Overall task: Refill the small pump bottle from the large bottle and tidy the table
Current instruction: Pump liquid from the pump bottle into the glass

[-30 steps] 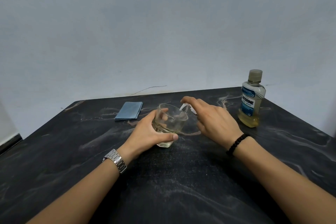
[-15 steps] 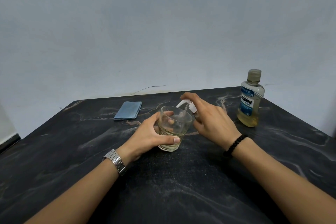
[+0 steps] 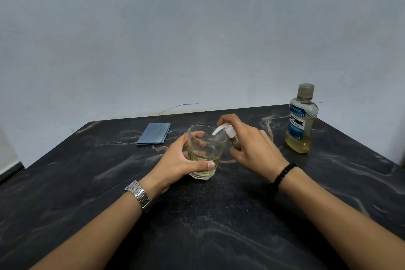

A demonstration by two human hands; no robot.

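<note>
My left hand [image 3: 179, 160] is wrapped around a clear drinking glass [image 3: 207, 155] that holds a little pale yellow liquid and stands on the black marbled table [image 3: 197, 226]. My right hand [image 3: 254, 149] grips the small pump bottle [image 3: 230, 136], whose white pump head and nozzle reach over the glass rim; the index finger rests on top of the pump. Most of the bottle's body is hidden by the fingers. The large mouthwash bottle [image 3: 301, 120], capped and about a quarter full of yellow liquid, stands upright at the far right.
A folded blue cloth [image 3: 154, 133] lies at the back left of the table. The pale wall runs right behind the table's far edge. The table's right edge is close to the mouthwash bottle.
My right hand has lifted and tilted the pump bottle so its white nozzle now shows over the glass rim. The glass and my left hand have barely shifted.
</note>
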